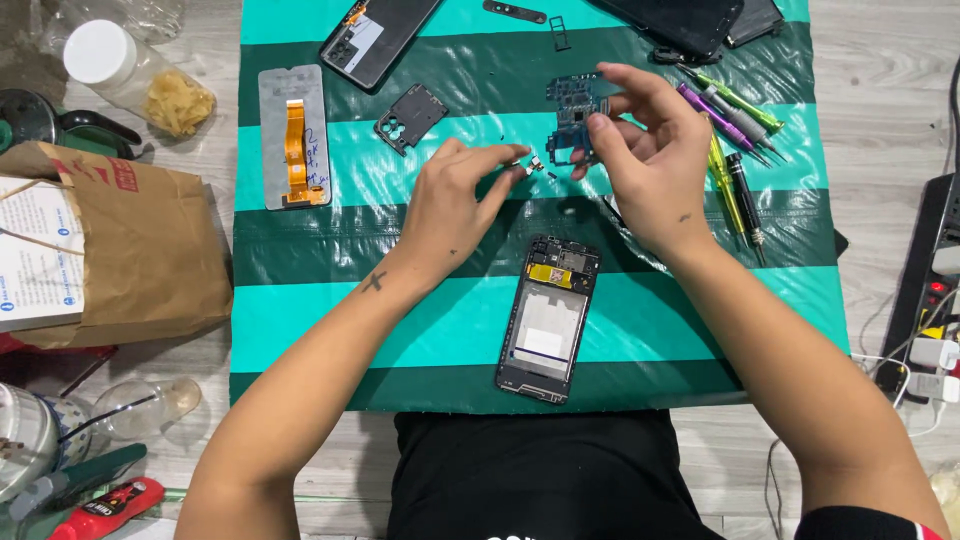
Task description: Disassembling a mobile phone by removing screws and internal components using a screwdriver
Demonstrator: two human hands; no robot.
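Observation:
My left hand (455,195) pinches a tiny metal part (531,165) between thumb and fingertip above the striped green mat (300,310). Just to its right, my right hand (645,160) holds a blue circuit board (574,115) by its lower edge, fingers curled. An opened phone frame (548,320) lies on the mat below both hands. A screen panel with an orange flex cable (293,137) and a small black camera bracket (410,117) lie to the left.
Several screwdrivers (735,140) lie at the mat's right. Phone back covers (375,38) sit along the far edge. A brown paper bag (120,245), a plastic jar (135,75) and bottles stand at the left. A power strip (925,280) with cables is at the right.

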